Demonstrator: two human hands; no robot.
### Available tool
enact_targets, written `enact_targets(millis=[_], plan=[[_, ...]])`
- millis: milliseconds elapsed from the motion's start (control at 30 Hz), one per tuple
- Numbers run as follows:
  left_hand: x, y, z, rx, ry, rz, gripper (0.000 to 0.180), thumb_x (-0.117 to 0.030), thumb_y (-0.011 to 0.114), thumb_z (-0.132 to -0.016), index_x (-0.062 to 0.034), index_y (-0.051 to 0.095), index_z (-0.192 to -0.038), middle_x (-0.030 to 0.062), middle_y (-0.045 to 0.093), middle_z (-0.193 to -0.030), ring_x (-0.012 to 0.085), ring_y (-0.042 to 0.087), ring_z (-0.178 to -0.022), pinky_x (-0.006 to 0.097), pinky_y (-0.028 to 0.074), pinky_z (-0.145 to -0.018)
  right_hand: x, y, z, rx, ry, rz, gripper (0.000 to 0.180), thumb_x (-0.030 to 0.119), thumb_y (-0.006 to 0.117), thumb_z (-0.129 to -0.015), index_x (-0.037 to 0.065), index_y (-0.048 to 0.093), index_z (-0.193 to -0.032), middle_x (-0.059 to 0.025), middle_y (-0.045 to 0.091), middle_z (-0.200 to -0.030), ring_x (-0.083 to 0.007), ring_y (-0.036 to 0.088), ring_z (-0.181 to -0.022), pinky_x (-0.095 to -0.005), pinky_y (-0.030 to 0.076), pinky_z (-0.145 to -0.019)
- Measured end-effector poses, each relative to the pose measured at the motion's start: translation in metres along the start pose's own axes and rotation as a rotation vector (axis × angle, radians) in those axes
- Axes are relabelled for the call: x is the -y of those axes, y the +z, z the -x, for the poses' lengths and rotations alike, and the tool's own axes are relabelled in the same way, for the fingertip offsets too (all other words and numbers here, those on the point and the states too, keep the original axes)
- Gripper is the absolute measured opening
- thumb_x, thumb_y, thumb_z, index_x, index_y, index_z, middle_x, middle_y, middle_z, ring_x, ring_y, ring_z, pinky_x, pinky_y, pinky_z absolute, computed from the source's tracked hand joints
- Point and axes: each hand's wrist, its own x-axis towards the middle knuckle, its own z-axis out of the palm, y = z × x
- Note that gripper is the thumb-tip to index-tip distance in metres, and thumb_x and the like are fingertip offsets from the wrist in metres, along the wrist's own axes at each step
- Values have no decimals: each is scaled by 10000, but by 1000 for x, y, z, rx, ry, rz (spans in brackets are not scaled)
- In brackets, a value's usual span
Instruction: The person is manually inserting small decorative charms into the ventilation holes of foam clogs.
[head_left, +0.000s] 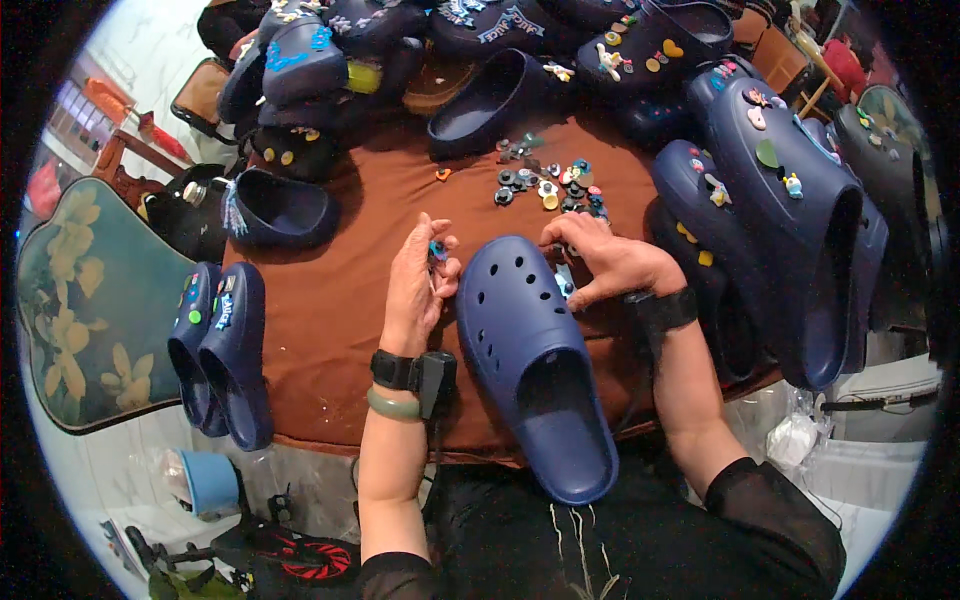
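A navy blue foam clog (540,350) with round holes in its top lies toe away from me, its heel over my lap. At its left, my left hand (422,275) is raised with curled fingers closed on a small blue shoe charm (438,251). My right hand (612,262) curves beside the clog's right edge, thumb and fingers around a light blue and white shoe charm (564,280); its fingers partly hide the grip. Beyond the clog lies a loose cluster of colourful shoe charms (550,187), several showing dark round backs. No charm shows on this clog.
Brown cloth (330,330) covers the table. Decorated navy clogs (780,170) crowd the right side, and more clogs (480,105) are heaped at the back. A clog pair (225,350) stands at the left edge, near a floral chair back (90,310). A blue bin (208,482) sits below.
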Motion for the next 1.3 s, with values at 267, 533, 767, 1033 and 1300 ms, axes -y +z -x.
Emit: enact_targets(millis=[267, 533, 767, 1033, 1300], plan=[[-7, 0, -2, 61, -84, 436, 384, -332, 483, -925, -20, 493, -1150, 107, 529, -1001, 234, 569, -861, 295, 478, -663, -26, 11, 1, -75, 85, 48, 336, 148, 726, -703, 92, 587, -1004, -98, 508, -1110, -289, 431, -1169, -406, 317, -1001], [8, -7, -10, 120, 79, 135, 335, -43, 563, -925, 34, 451, -1231, 149, 600, -1048, 231, 631, -948, 326, 540, -819, -27, 30, -22, -656, 74, 29, 164, 165, 720, -759, 74, 632, -864, -89, 599, -970, -272, 545, -959, -389, 380, -891], [6, 10, 2, 12, 188, -29, 298, -73, 683, -862, -3, 575, -1131, 84, 659, -953, 129, 643, -797, 242, 537, -733, 4, 42, -37, -679, -65, -174, 115, 83, 663, -835, 46, 667, -944, -86, 655, -927, -225, 610, -894, -313, 481, -757], [0, 34, 16, 203, 237, -202, 224, -34, 726, -812, -21, 639, -1018, 12, 661, -904, 68, 604, -794, 200, 497, -712, 29, 48, -38, -569, -2, -577, 246, 115, 654, -875, 10, 643, -1097, -72, 672, -1033, -143, 607, -982, -273, 471, -855], [5, 28, 14, 99, 243, -265, 108, -91, 676, -874, -24, 677, -959, -6, 641, -918, 72, 574, -815, 203, 462, -740, 27, 18, -16, -238, 159, -1004, 199, 101, 676, -841, 6, 672, -1016, -21, 664, -970, -86, 600, -865, -238, 470, -814]])
